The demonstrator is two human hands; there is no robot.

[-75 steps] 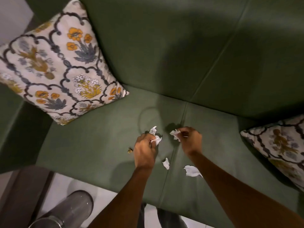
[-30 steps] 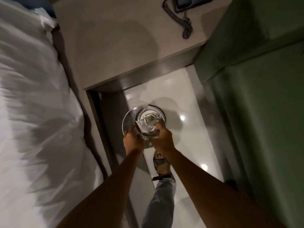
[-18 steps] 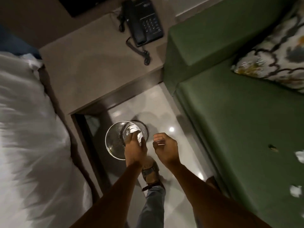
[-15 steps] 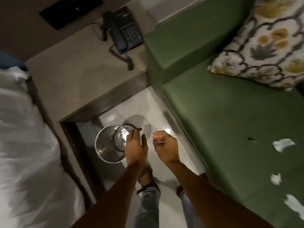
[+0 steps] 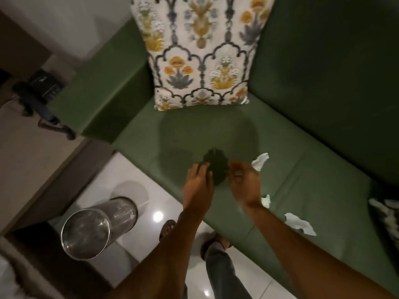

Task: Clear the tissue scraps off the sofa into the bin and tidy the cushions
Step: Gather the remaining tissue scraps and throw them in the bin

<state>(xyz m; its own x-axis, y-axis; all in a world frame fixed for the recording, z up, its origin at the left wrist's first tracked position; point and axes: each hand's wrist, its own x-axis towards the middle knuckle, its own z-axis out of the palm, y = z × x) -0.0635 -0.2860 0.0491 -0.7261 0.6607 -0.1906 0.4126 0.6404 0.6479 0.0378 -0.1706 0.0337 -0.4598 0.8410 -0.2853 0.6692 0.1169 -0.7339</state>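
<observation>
Both hands (image 5: 220, 182) back over sofa (image 5: 313, 173)

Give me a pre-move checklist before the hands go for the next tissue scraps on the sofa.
1. Left hand free to pick: ok, open over the seat, nothing visible in it.
2. Right hand free: cannot tell, fingers curled and blurred.
3. Scraps within view: ok, one scrap beside the right hand, a small scrap by the right wrist, a larger scrap nearer the seat's front edge.
4. Bin ready: ok, upright on the floor, mouth open, left of the sofa.
5. Seat fully cleared: not ok, three scraps remain.
6. Floral cushion: ok, upright against the backrest.
</observation>
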